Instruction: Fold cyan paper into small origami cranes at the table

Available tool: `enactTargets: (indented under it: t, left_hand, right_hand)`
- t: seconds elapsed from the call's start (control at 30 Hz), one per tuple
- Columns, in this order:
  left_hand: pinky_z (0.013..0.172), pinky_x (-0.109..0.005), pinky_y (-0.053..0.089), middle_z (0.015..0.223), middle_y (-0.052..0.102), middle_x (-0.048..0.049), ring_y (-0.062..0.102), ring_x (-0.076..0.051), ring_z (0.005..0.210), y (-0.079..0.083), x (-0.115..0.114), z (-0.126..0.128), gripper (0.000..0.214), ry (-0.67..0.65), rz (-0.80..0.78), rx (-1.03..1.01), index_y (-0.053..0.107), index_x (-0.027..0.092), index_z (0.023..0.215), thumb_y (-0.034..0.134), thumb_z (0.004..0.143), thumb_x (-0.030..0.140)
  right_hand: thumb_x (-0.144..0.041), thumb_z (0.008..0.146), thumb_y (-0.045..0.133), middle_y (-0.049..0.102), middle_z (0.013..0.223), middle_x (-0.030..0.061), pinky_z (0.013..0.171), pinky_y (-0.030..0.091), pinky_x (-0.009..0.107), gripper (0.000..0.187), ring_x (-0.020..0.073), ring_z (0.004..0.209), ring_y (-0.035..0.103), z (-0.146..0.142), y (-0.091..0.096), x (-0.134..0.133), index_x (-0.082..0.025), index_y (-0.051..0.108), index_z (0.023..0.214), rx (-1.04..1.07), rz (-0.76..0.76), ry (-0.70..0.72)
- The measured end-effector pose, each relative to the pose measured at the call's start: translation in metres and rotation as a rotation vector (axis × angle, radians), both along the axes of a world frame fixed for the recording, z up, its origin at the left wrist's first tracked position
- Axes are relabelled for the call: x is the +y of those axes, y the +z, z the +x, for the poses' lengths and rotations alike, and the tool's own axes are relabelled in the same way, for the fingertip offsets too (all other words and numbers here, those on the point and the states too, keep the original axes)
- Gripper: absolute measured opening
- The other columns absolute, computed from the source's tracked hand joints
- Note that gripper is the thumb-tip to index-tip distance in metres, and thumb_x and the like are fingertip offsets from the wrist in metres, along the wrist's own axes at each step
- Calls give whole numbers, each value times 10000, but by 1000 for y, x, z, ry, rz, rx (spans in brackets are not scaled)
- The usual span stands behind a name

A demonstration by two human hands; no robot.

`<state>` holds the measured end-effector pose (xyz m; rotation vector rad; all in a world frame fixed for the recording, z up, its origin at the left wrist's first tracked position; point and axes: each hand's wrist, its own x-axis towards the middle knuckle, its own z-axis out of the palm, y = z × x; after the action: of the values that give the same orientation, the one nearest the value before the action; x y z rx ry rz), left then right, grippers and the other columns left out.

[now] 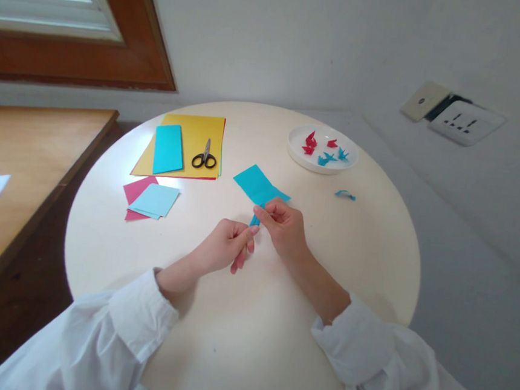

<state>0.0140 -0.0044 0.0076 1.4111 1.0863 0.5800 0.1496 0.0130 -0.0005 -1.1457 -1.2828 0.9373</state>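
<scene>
White round surface (247, 339) across middle of frame, carrying everything. Yellow sheets (195, 130), upper left, stacked flat, perhaps as spare stock. White dish (312, 163), upper right; raised rim probably keeps folded paper figures (310, 143) together. Left hand (227, 247), right hand (287, 228), mid-frame: both nearly closed, thumbs pinching against curled fingers. Blue sheet (254, 184) just beyond right hand; contact unclear. Paper squares (154, 202), left, piled loosely. Scissors (206, 151) on yellow sheets. Narrow blue paper (254, 220), centre, gripped by both hands, likely for steadiness.
</scene>
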Motion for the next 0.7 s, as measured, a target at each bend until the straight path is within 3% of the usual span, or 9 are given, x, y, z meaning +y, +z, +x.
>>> enactTargets:
  t: [0.5, 0.6, 0.7]
  left_hand:
    - [365, -183, 324, 364, 464, 36, 414, -65, 327, 5, 2, -3, 423, -33, 55, -22, 571, 144, 563, 530, 780, 505]
    - [427, -201, 384, 404, 511, 18, 460, -75, 365, 3, 4, -6, 441, -83, 74, -36, 575, 144, 574, 507, 799, 518]
    - [575, -245, 465, 555, 622, -43, 590, -128, 536, 0, 8, -10, 461, -141, 98, -105, 605, 133, 645, 472, 814, 541]
  right_hand:
    - [-421, 632, 667, 402, 502, -61, 493, 315, 248, 352, 84, 503, 358, 1, -1, 2, -196, 438, 486, 83, -85, 34]
    - [-424, 634, 668, 391, 492, -67, 502, 316, 249, 369, 81, 503, 351, 2, -1, 3, -195, 425, 478, 71, -86, 61]
    - [-425, 630, 676, 406, 495, -66, 510, 332, 249, 372, 81, 506, 368, 4, -1, 3, -193, 433, 470, 65, -104, 146]
